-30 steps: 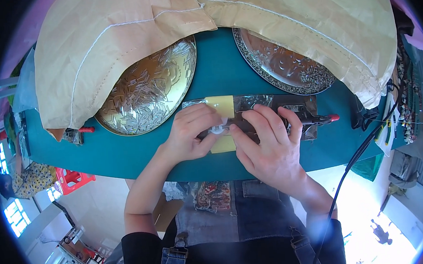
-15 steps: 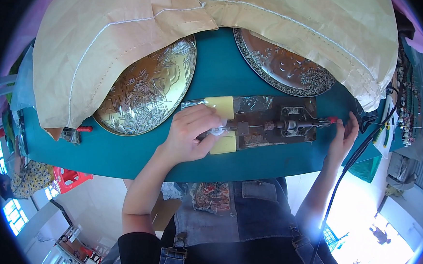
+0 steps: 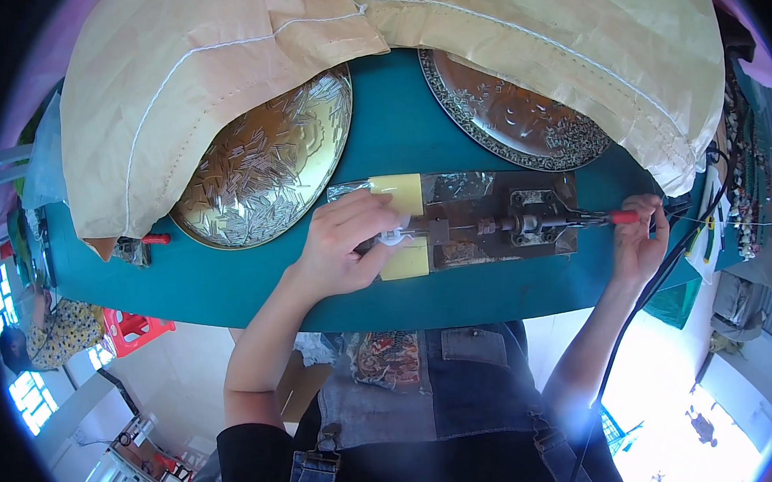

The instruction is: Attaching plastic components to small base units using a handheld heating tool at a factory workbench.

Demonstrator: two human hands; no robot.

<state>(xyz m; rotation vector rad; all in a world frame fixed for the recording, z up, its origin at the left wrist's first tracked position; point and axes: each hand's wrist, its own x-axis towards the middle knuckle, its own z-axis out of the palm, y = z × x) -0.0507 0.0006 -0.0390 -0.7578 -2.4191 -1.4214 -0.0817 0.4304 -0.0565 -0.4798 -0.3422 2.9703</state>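
My left hand [image 3: 338, 244] is closed, thumb and fingers pinching a small whitish piece [image 3: 392, 238] at the left end of a clamping jig. The jig is a dark board [image 3: 462, 186] with a yellow strip [image 3: 402, 266] across it and a metal push-pull clamp [image 3: 533, 218] bolted on. A thin rod runs from the clamp through a small block toward my left fingers. At the far right, the fingertips of my right hand [image 3: 641, 247] close around the clamp's red handle [image 3: 624, 217]. My left fingers partly hide the whitish piece.
Behind the jig, a gold tray [image 3: 348, 124] holds many short shiny tubes. A second round tray [image 3: 440, 92] carries tiny pieces. Brown paper [image 3: 173, 86] overhangs both. Black cables [image 3: 670, 268] hang beside my right arm. A red stool [image 3: 135, 330] stands left of the green table [image 3: 390, 307].
The red handle now lies flat, farther right. My right hand has shifted slightly right, its fingers now closed on the handle. My left hand keeps its pinch almost in place.
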